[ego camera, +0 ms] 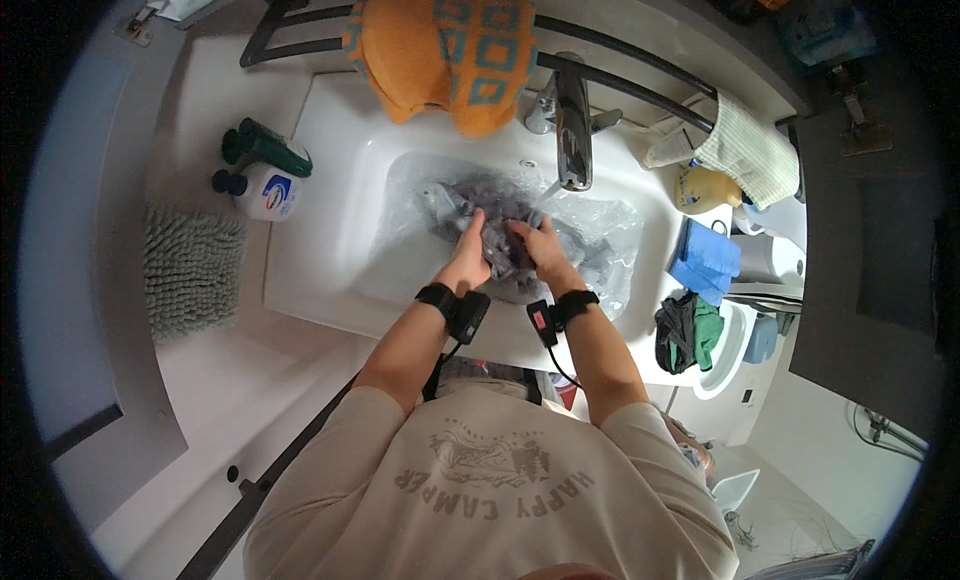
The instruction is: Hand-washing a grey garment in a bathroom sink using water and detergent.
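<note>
Grey wet cloth [504, 214] lies in the water of a white washbasin [330, 272]. My left hand [471, 256] grips the cloth on its left side, thumb up. On the right side, my right hand [544, 251] holds another part of it, and the fingers are partly hidden by the folds and water. A chrome faucet [574, 141] stands above, with a thin stream running from its spout close to the cloth. Splashed, rippling water [611, 227] spreads to the right of my right hand.
An orange towel [427, 55] hangs on a black double rail [637, 85]. A dark green bottle [274, 149] and a white pump bottle [271, 194] stand left of the basin. Along the right are a yellow bottle [701, 190], a folded blue cloth [705, 257] and dark and green cloths [679, 332].
</note>
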`<state>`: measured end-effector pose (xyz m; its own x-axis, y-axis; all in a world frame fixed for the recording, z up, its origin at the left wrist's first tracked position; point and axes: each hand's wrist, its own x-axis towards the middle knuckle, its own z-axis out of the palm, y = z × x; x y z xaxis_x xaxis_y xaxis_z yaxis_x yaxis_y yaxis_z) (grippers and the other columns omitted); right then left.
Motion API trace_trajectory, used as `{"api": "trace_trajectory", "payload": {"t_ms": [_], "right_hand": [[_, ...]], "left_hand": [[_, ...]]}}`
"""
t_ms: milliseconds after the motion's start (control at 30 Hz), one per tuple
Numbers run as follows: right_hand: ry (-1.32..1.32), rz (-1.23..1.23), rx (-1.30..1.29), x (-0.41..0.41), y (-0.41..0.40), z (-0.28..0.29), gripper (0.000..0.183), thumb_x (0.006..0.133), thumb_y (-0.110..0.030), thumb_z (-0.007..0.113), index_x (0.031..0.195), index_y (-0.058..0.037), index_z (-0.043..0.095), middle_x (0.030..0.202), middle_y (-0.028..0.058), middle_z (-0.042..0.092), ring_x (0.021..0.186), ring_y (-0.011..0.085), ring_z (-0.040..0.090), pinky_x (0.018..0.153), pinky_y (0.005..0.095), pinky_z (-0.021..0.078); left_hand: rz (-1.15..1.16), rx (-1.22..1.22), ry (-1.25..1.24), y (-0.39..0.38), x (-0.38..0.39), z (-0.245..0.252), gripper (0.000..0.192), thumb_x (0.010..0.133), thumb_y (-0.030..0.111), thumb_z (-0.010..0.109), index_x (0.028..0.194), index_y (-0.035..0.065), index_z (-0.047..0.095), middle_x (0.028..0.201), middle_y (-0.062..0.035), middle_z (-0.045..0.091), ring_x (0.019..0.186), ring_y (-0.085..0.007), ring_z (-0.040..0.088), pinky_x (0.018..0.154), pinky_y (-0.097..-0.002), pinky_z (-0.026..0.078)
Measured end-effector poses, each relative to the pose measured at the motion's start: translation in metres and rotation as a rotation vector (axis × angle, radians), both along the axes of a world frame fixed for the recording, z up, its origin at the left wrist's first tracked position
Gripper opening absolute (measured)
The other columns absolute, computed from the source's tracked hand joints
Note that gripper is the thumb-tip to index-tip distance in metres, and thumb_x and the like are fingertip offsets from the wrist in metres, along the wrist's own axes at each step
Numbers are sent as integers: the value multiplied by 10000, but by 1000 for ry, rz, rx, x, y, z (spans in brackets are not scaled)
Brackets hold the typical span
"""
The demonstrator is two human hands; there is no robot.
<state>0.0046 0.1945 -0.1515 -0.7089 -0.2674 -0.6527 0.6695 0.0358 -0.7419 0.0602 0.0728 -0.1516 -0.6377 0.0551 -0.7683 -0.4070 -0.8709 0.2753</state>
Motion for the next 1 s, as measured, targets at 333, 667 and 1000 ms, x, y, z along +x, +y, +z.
{"api": "trace_trajectory", "payload": {"t_ms": [333, 667, 1000], "right_hand": [[689, 486, 680, 27, -20, 60, 398, 781, -393, 600, 940, -29, 589, 861, 177, 598, 744, 297, 597, 685, 358, 456], [869, 372, 952, -22, 49, 11, 408, 713, -222, 637, 1056, -69, 476, 1027, 177, 500, 901, 375, 536, 725, 448, 453], [583, 1269, 1096, 30, 43, 29, 846, 753, -113, 553, 1399, -344, 58, 1447, 190, -71, 1253, 529, 133, 947, 593, 302]], "left_hand": [[-119, -131, -28, -3, 10, 12, 452, 915, 429, 356, 1172, 75, 469, 1131, -67, 532, 1005, -228, 529, 875, -401, 424], [-689, -744, 157, -22, 17, 45, 297, 768, 288, 620, 843, 1, 611, 785, -58, 565, 780, -167, 527, 703, -284, 413], [-1388, -1912, 537, -22, 28, 16, 836, 701, -40, 580, 1386, 247, 197, 1431, -230, 13, 1282, -465, 141, 996, -527, 275]]}}
